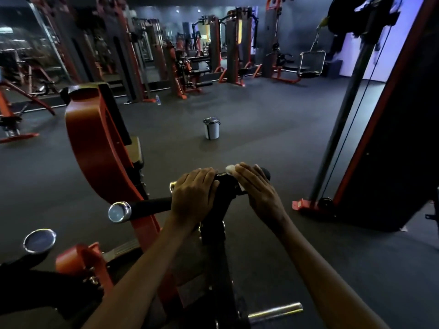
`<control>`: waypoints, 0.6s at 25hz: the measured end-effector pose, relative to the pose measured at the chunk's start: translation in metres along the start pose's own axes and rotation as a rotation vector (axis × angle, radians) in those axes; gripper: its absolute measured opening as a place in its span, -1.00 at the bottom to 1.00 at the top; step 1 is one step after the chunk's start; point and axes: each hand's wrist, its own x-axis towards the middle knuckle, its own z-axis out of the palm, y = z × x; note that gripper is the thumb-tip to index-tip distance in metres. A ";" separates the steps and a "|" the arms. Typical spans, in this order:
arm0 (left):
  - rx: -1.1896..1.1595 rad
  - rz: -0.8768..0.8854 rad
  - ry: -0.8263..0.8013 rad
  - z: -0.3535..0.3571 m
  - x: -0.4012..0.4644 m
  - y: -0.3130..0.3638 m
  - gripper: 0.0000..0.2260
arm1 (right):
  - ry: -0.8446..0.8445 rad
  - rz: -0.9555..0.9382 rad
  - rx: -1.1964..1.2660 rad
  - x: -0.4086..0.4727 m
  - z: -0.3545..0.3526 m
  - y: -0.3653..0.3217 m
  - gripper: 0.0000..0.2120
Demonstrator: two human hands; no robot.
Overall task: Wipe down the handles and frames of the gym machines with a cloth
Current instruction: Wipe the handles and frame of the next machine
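The left hand [193,194] curls its fingers around the black handle [152,205]. At its 3 o'clock, the right hand [257,189] presses a white cloth [231,169] onto the bar with bent fingers. The small cloth could slip out if the hand rubs too fast.

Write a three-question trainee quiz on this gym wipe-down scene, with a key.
1. True or false: the right hand presses the cloth on the handle.
2. Which thing stands on the floor beyond the hands? A) bucket B) ladder C) chair
3. Fill in: the left hand grips the handle with curled ____.

Key: 1 true; 2 A; 3 fingers
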 end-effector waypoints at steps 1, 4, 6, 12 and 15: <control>-0.002 0.014 0.004 0.001 0.000 0.000 -0.67 | 0.034 0.046 0.015 -0.006 0.002 0.005 -0.67; 0.008 0.039 0.046 0.002 0.000 -0.001 -0.68 | 0.237 0.367 -0.043 -0.034 -0.001 0.025 -0.71; 0.016 0.036 0.086 0.004 -0.001 0.000 -0.69 | 0.415 0.733 -0.019 -0.035 -0.003 0.028 -0.71; 0.022 0.044 0.142 0.009 -0.002 -0.001 -0.68 | 0.096 0.056 -0.085 -0.008 0.015 -0.014 -0.65; 0.029 0.043 0.136 0.010 -0.004 -0.001 -0.67 | 0.152 0.124 -0.098 -0.029 0.018 0.007 -0.62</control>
